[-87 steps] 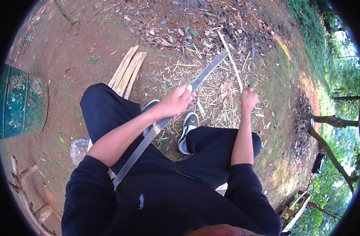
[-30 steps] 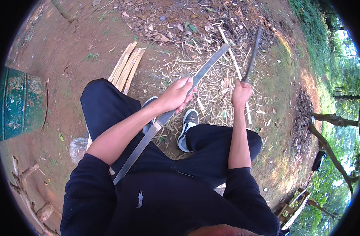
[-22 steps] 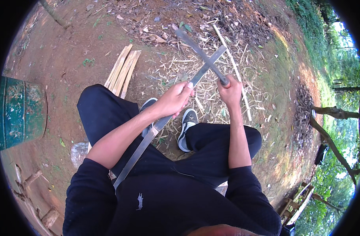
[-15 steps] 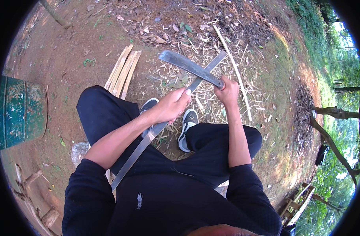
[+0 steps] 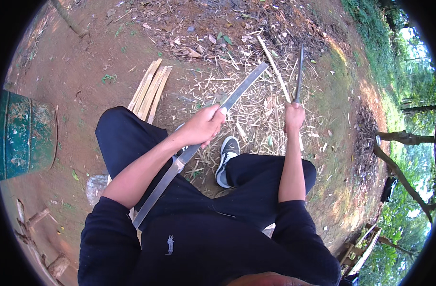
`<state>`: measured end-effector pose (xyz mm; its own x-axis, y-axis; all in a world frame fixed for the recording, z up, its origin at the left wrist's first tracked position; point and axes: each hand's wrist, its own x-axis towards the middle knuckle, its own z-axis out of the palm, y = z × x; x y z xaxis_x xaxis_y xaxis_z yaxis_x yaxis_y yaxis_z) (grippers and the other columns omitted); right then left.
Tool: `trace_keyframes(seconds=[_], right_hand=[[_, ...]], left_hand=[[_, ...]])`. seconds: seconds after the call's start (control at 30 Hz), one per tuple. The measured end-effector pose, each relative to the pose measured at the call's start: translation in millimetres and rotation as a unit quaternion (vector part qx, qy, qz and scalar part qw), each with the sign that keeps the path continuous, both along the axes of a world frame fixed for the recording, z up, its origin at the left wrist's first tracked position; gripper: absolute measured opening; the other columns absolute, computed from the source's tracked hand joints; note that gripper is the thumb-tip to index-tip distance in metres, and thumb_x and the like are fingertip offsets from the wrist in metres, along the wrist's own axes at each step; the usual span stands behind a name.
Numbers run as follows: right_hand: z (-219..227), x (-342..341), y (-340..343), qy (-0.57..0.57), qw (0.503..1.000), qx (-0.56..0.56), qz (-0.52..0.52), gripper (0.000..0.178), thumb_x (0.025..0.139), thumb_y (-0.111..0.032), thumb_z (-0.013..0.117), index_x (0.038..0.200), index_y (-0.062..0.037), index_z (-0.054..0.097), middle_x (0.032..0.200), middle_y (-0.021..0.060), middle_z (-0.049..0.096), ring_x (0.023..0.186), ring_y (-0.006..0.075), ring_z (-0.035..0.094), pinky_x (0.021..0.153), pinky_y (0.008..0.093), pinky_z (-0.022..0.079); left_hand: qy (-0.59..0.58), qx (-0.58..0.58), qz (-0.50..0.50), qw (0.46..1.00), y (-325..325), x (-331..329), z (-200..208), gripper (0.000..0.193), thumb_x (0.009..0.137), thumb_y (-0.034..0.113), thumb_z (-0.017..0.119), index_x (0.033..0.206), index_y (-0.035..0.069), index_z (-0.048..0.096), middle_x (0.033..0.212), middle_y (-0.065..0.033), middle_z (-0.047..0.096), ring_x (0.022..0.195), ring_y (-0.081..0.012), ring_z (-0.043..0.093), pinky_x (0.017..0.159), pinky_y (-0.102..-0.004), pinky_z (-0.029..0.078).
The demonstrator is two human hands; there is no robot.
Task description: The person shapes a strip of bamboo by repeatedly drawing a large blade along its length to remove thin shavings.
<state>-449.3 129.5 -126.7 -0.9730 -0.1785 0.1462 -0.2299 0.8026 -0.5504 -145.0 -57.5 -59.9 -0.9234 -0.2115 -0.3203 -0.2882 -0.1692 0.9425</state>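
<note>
My left hand is closed around the middle of a long, flat grey bamboo strip. The strip slants from beside my left hip up over the ground ahead, with a paler node below the hand. Out to the right, my right hand grips the handle of a machete. Its dark blade points away from me, seen nearly edge-on, and stays apart from the strip. The fingers hide most of the handle.
Several split bamboo slats lie beyond my left knee. A thin pale strip rests on shavings ahead. To the left stands a green barrel; a clear plastic object sits by my left thigh. Branches stick out at the right.
The machete has swung off the bamboo strip to the right, its blade turning from crossing the strip to pointing forward. The left hand and strip have shifted only slightly.
</note>
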Motion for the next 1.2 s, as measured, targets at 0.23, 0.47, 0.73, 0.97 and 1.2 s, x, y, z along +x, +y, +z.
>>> trace_keyframes(seconds=[0.23,0.47,0.73,0.97,1.2], right_hand=[[69.4,60.3,-27.2,0.011,0.968,-0.067,0.241,0.017,0.081,-0.014,0.065,0.073,0.0009,0.061,0.055,0.0118,0.058,0.049,0.0189,0.052,0.055,0.0374,0.045],[47.2,67.7,-27.6,0.119,0.935,0.08,0.323,0.013,0.075,-0.018,0.068,0.073,-0.0063,0.063,0.059,0.0182,0.06,0.058,0.0409,0.061,0.058,0.0483,0.049],[9.0,41.7,-24.4,0.134,0.922,0.101,0.348,0.019,0.084,-0.022,0.061,0.075,-0.0056,0.065,0.059,0.0156,0.064,0.055,0.032,0.067,0.055,0.0455,0.055],[-18.9,-26.6,18.9,-0.124,0.975,0.166,-0.078,0.054,0.098,-0.039,0.044,0.107,0.0075,0.069,0.105,0.0292,0.069,0.1,0.0421,0.068,0.09,0.0501,0.052],[5.7,13.6,-13.7,-0.055,0.993,0.049,0.095,0.034,0.08,-0.028,0.064,0.083,0.0049,0.069,0.076,0.024,0.069,0.076,0.0338,0.07,0.075,0.0441,0.052]], left_hand=[[-0.013,0.093,-0.025,0.995,4.0,-5.1,0.3,0.035,0.109,0.031,0.035,0.116,0.0,0.048,0.07,-0.0043,0.057,0.049,-0.006,0.05,0.037,-0.022,0.04],[0.059,-0.248,0.037,0.966,12.7,-1.2,-31.9,0.036,0.108,0.03,0.037,0.106,0.001,0.057,0.067,-0.0068,0.056,0.056,-0.0173,0.055,0.057,-0.0368,0.045],[0.0,-0.315,0.011,0.949,18.0,0.3,-20.1,0.033,0.106,0.024,0.04,0.096,-0.003,0.055,0.069,-0.0208,0.057,0.065,-0.0352,0.061,0.063,-0.046,0.044],[0.05,-0.278,0.018,0.959,8.4,9.5,-25.7,0.033,0.107,0.028,0.041,0.094,0.001,0.055,0.063,-0.0105,0.05,0.055,-0.0218,0.05,0.058,-0.0398,0.042],[-0.025,0.072,-0.069,0.995,8.2,-9.5,-9.2,0.038,0.11,0.032,0.027,0.114,0.001,0.05,0.065,0.0034,0.042,0.04,-0.0042,0.038,0.034,-0.0203,0.033]])
